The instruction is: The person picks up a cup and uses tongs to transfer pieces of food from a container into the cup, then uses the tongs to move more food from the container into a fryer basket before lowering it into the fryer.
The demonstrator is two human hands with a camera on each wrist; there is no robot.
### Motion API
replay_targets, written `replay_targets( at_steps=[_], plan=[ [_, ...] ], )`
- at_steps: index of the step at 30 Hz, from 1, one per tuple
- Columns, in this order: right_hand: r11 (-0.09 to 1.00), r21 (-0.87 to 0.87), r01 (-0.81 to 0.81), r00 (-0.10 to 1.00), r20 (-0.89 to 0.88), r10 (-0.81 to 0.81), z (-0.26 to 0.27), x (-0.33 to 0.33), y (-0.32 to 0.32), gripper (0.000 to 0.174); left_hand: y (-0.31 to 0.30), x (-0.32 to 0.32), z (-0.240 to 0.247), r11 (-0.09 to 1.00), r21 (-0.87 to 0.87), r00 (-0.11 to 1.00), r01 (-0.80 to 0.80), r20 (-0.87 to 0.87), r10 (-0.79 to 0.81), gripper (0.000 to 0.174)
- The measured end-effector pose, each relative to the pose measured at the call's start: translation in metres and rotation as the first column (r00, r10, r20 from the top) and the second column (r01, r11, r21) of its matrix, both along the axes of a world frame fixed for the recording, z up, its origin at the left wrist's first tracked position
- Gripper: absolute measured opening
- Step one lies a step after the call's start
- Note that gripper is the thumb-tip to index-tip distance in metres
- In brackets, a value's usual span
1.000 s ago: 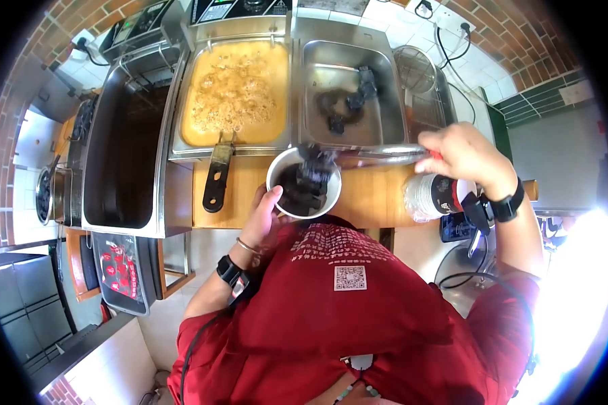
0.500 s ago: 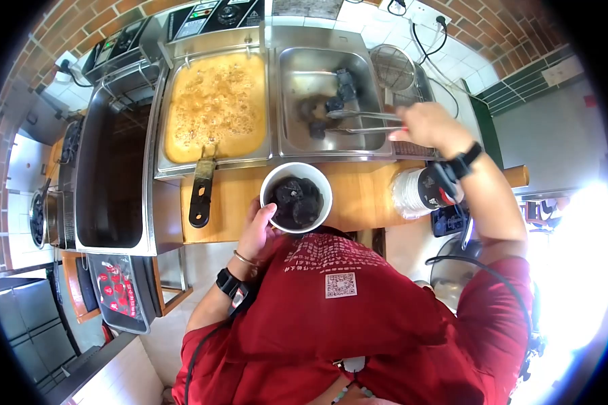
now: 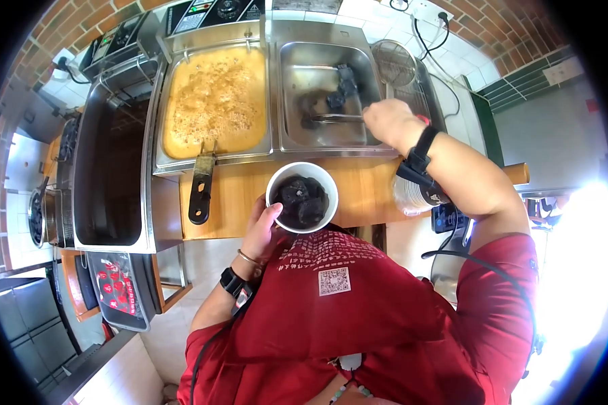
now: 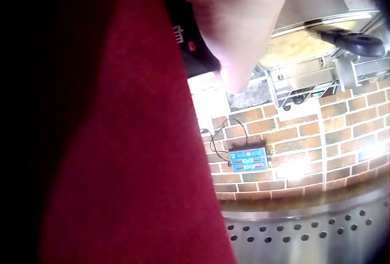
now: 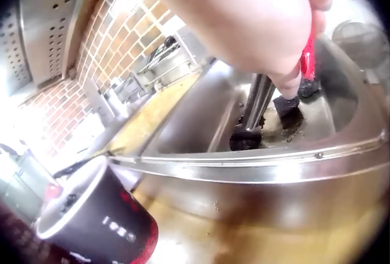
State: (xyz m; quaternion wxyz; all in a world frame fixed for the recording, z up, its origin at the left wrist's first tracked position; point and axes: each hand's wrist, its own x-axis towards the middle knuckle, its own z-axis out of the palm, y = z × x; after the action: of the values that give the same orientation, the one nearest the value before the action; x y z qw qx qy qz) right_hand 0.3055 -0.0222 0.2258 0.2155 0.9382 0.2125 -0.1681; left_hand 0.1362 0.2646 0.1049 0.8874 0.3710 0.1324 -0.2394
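Observation:
My left hand point(image 3: 262, 226) grips a paper bowl point(image 5: 119, 227), black and red outside with a white rim, its thumb at the rim in the head view. Black chunks point(image 3: 302, 201) fill much of the bowl. The right hand point(image 3: 390, 123) holds metal tongs point(image 3: 341, 118) with red handles over the steel pan point(image 3: 302, 67). In the right wrist view the tong tips reach down to a black chunk point(image 5: 245, 141) near the pan's front wall. More black chunks point(image 3: 346, 79) lie farther back in the pan. The left wrist view shows part of the hand point(image 4: 234, 26), the bowl hidden.
Left of the pan is a fryer of bubbling yellow oil point(image 3: 216, 101), with a black-handled utensil point(image 3: 201, 192) hooked at its front. A deep dark vat point(image 3: 115, 169) stands farther left. Stacked bowls point(image 3: 412, 196) lie at the counter's right, and a round strainer point(image 3: 393, 64) sits behind.
The tongs have moved from over the bowl, where a black chunk went in, back to the pan; their spread arms now appear closer together at a chunk. The left hand keeps holding the bowl.

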Motion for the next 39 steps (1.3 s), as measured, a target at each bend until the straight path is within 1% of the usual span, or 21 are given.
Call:
replay_targets(
  at_steps=[2, 5, 8, 10, 13, 14, 16, 17, 19, 20, 22, 25, 29, 30, 31, 32, 34, 35, 36, 38, 39],
  plan=[
    [0.999, 0.011, 0.05, 0.999, -0.012, -0.05, 0.005, -0.004, -0.002, 0.019, -0.001, 0.002, 0.005, 0.999, -0.017, 0.999, 0.035, -0.028, -0.036, 0.046],
    [0.984, 0.154, 0.093, 0.996, -0.021, -0.091, 0.01, -0.013, -0.018, 0.028, -0.003, 0.003, 0.005, 1.0, -0.017, 1.0, -0.002, 0.0, 0.002, 0.045],
    [0.96, 0.281, 0.006, 0.998, 0.061, -0.024, 0.038, -0.038, -0.025, 0.032, 0.005, 0.007, -0.005, 0.999, 0.044, 1.0, 0.023, 0.003, -0.024, 0.046],
    [0.925, 0.355, -0.138, 0.984, 0.156, 0.086, 0.062, -0.055, -0.031, 0.034, 0.005, 0.007, 0.003, 0.996, 0.091, 0.999, -0.004, -0.033, 0.007, 0.048],
    [0.91, 0.362, -0.202, 0.979, 0.042, 0.201, 0.109, -0.08, -0.022, 0.032, 0.001, 0.009, 0.01, 0.995, 0.068, 0.996, -0.069, -0.057, 0.073, 0.05],
    [0.909, 0.366, -0.2, 0.979, 0.042, 0.199, 0.115, -0.087, -0.018, 0.032, -0.003, 0.009, 0.012, 0.995, 0.072, 0.996, -0.068, -0.058, 0.072, 0.05],
    [0.914, 0.295, -0.278, 0.96, 0.053, 0.275, 0.12, -0.099, -0.007, 0.029, -0.009, 0.009, 0.014, 0.988, 0.03, 0.988, -0.151, 0.012, 0.151, 0.054],
    [0.901, 0.262, -0.345, 0.939, 0.096, 0.331, 0.113, -0.103, -0.006, 0.029, -0.01, 0.009, 0.01, 0.989, 0.033, 0.99, -0.143, 0.01, 0.142, 0.054],
    [0.895, 0.279, -0.347, 0.938, 0.094, 0.334, 0.103, -0.108, 0.002, 0.028, -0.013, 0.007, 0.003, 0.973, 0.21, 0.975, -0.095, 0.215, 0.049, 0.059],
    [0.886, 0.294, -0.359, 0.933, 0.093, 0.348, 0.1, -0.111, 0.006, 0.026, -0.015, 0.005, 0.001, 0.973, 0.21, 0.976, -0.09, 0.213, 0.045, 0.059],
    [0.886, 0.268, -0.38, 0.925, 0.11, 0.363, 0.092, -0.118, 0.016, 0.023, -0.02, 0.004, 0.006, 0.939, 0.319, 0.973, -0.128, 0.222, 0.057, 0.063],
    [0.918, 0.305, -0.252, 0.967, 0.043, 0.251, 0.077, -0.128, 0.026, 0.024, -0.025, 0.004, 0.002, 0.927, 0.341, 0.971, -0.153, 0.224, 0.078, 0.064],
    [0.886, 0.423, -0.19, 0.975, -0.021, 0.219, 0.062, -0.125, 0.024, 0.027, -0.032, 0.007, -0.006, 0.903, 0.342, 0.935, -0.26, 0.323, 0.147, 0.059],
    [0.907, 0.421, 0.018, 0.975, -0.209, 0.078, 0.059, -0.124, 0.026, 0.031, -0.033, 0.007, -0.006, 0.88, 0.367, 0.912, -0.302, 0.379, 0.155, 0.055],
    [0.897, 0.383, 0.223, 0.92, -0.387, -0.063, 0.057, -0.121, 0.027, 0.036, -0.033, 0.009, -0.006, 0.881, 0.366, 0.912, -0.299, 0.382, 0.15, 0.055],
    [0.895, 0.383, 0.228, 0.92, -0.385, -0.069, 0.051, -0.118, 0.026, 0.036, -0.033, 0.009, -0.005, 0.888, 0.364, 0.918, -0.282, 0.37, 0.14, 0.061],
    [0.828, 0.283, 0.484, 0.725, -0.659, -0.198, 0.041, -0.113, 0.024, 0.048, -0.034, 0.01, -0.004, 0.897, 0.361, 0.926, -0.257, 0.357, 0.122, 0.067],
    [0.693, 0.18, 0.698, 0.531, -0.779, -0.332, 0.043, -0.114, 0.023, 0.055, -0.035, 0.012, -0.005, 0.898, 0.345, 0.918, -0.273, 0.372, 0.136, 0.066],
    [0.689, 0.181, 0.702, 0.53, -0.779, -0.336, 0.043, -0.114, 0.021, 0.055, -0.036, 0.013, -0.005, 0.899, 0.328, 0.91, -0.289, 0.386, 0.152, 0.066],
    [0.817, 0.34, 0.465, 0.777, -0.599, -0.193, 0.044, -0.114, 0.015, 0.052, -0.034, 0.014, -0.005, 0.927, 0.274, 0.931, -0.258, 0.328, 0.162, 0.063],
    [0.817, 0.34, 0.467, 0.777, -0.599, -0.194, 0.048, -0.115, 0.011, 0.052, -0.032, 0.014, -0.005, 0.948, 0.218, 0.948, -0.233, 0.267, 0.172, 0.061]
  ],
)
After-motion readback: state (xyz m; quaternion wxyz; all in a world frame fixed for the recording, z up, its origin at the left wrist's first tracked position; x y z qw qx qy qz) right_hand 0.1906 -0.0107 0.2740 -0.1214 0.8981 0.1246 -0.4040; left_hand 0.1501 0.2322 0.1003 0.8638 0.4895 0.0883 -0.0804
